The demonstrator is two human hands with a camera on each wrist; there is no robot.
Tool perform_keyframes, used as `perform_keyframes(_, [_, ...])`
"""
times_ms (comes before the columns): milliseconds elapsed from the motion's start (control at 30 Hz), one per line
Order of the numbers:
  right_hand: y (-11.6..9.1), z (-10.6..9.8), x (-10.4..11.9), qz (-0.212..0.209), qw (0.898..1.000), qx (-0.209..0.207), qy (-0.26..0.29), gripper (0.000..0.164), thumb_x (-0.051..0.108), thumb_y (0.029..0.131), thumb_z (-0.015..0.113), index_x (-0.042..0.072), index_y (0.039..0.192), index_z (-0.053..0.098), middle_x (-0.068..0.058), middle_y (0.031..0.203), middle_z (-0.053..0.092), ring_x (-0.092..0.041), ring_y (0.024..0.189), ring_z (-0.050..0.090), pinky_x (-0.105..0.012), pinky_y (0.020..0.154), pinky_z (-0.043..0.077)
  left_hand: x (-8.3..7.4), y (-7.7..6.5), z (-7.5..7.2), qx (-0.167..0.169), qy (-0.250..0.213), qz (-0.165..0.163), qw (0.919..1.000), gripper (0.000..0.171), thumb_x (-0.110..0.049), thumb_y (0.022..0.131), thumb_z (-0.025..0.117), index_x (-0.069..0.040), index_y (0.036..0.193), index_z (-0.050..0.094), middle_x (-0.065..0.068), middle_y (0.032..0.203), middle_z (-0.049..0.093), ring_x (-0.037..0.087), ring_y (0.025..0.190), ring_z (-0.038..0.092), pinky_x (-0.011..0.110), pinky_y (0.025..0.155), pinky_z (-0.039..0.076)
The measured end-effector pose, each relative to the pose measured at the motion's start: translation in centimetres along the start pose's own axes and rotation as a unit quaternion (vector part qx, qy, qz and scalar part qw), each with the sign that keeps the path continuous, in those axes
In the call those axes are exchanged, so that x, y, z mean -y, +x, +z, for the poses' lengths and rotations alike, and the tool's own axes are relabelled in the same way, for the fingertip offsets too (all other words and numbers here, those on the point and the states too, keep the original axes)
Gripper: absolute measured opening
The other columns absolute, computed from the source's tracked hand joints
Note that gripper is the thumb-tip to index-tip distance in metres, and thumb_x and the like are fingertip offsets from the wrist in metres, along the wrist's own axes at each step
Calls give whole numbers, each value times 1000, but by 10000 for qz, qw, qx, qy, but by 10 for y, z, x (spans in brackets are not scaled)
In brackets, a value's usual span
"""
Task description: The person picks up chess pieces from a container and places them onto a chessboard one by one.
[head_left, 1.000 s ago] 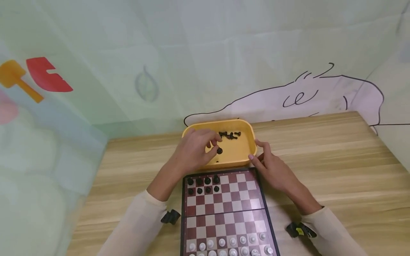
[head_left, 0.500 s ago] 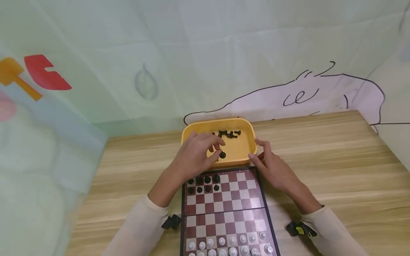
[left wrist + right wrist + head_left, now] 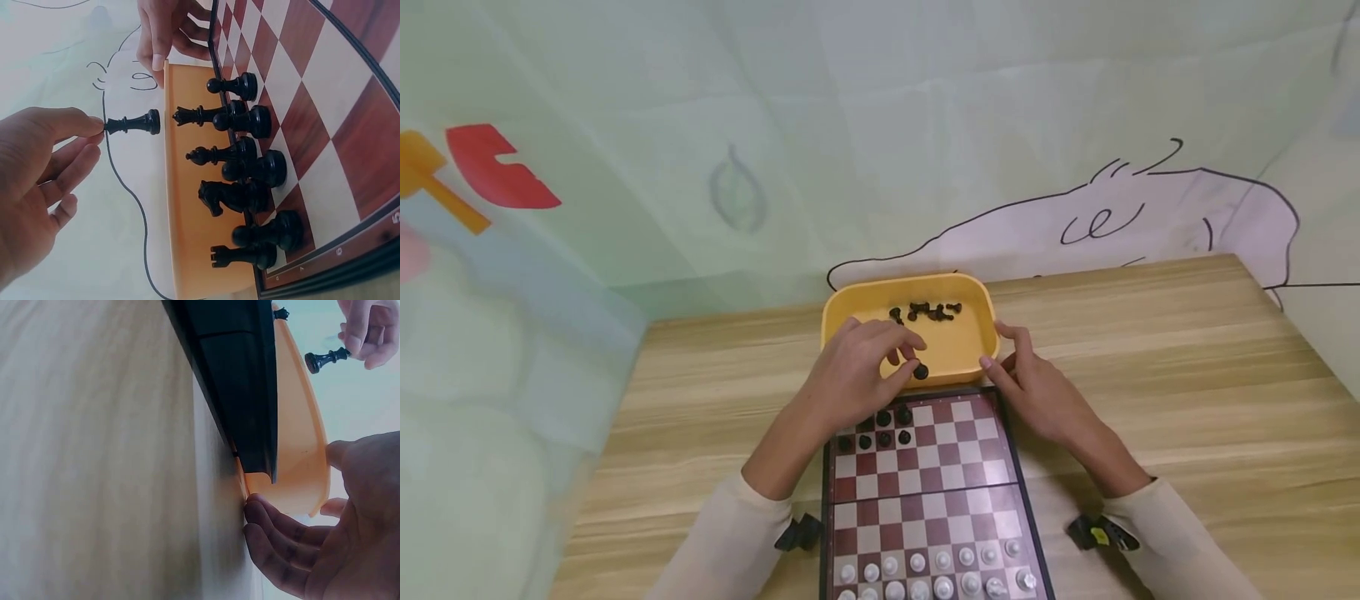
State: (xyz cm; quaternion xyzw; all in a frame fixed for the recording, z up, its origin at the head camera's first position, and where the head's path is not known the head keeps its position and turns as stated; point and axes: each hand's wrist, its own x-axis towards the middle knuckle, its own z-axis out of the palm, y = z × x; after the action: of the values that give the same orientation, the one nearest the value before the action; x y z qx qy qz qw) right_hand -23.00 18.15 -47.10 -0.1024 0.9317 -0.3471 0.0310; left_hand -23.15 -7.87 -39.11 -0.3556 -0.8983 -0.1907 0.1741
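Note:
My left hand (image 3: 856, 373) pinches a black chess piece (image 3: 134, 122) by its top, base downward, above the near rim of the yellow tray (image 3: 958, 350). Its collared stem shows in the left wrist view, but the fingertips cover its head. At the tray's right end, my right hand (image 3: 1037, 392) holds the corner between thumb and fingers. Just in front of the tray lies a chessboard (image 3: 936, 479). Black pieces stand in two rows at its far left, among them a rook (image 3: 240, 256), a knight (image 3: 228, 197) and a bishop (image 3: 219, 155), with pawns before them.
Several black chess pieces (image 3: 936, 312) lie loose in the tray's far part. White chess pieces (image 3: 917, 563) stand in rows at the board's near end. A patterned cloth (image 3: 925, 167) hangs behind the wooden table (image 3: 1165, 367).
My left hand has carried the black piece from inside the tray toward its near rim, slightly right. The right hand keeps its place on the tray.

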Motion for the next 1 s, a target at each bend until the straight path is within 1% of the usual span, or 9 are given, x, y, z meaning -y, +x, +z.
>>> perform_keyframes(200, [-1, 0, -1, -7, 10000, -2, 30, 69, 61, 98, 33, 22, 152, 14, -10, 105, 68, -22, 89, 66, -42, 78, 52, -6, -3, -2, -37, -64, 48, 10000, 16, -18, 84, 73, -19, 100, 70, -8, 89, 70, 5, 76, 60, 26, 71, 38])
perform_keyframes(367, [-1, -1, 0, -37, 10000, -12, 19, 69, 61, 98, 33, 22, 152, 15, -10, 105, 68, -22, 89, 66, -42, 78, 52, -10, -7, -3, 40, -123, 25, 9999, 16, -17, 83, 73, -19, 99, 70, -8, 91, 72, 6, 76, 61, 26, 71, 37])
perform_keyframes(467, [0, -1, 0, -36, 10000, 16, 20, 69, 61, 98, 33, 22, 152, 14, -10, 106, 68, -23, 91, 66, -43, 80, 52, -12, -10, -3, 148, -114, -64, 9998, 17, -18, 83, 74, -19, 99, 70, -9, 88, 71, 6, 75, 61, 26, 71, 37])
perform_keyframes(633, [1, -1, 0, -24, 10000, 42, 26, 69, 61, 98, 32, 22, 152, 14, -11, 108, 67, -23, 92, 66, -44, 82, 52, -14, -14, -2, 453, -14, -219, 9987, 18, -21, 82, 76, -21, 99, 71, -12, 83, 68, 4, 75, 58, 26, 72, 36])
perform_keyframes(767, [2, -2, 1, -27, 10000, 24, 5, 69, 62, 98, 32, 23, 152, 13, -11, 108, 67, -24, 92, 66, -45, 83, 52, -14, -15, 0, 604, -26, -261, 9978, 18, -22, 81, 77, -21, 98, 72, -12, 85, 69, 3, 78, 57, 25, 71, 37])
perform_keyframes(1000, [1, -2, 0, 36, 10000, 80, 34, 70, 62, 97, 32, 23, 152, 12, -11, 109, 67, -24, 93, 66, -45, 83, 52, -16, -18, 9, 801, -46, -344, 9962, 17, -23, 81, 78, -22, 97, 72, -14, 88, 70, 2, 82, 57, 24, 71, 37])
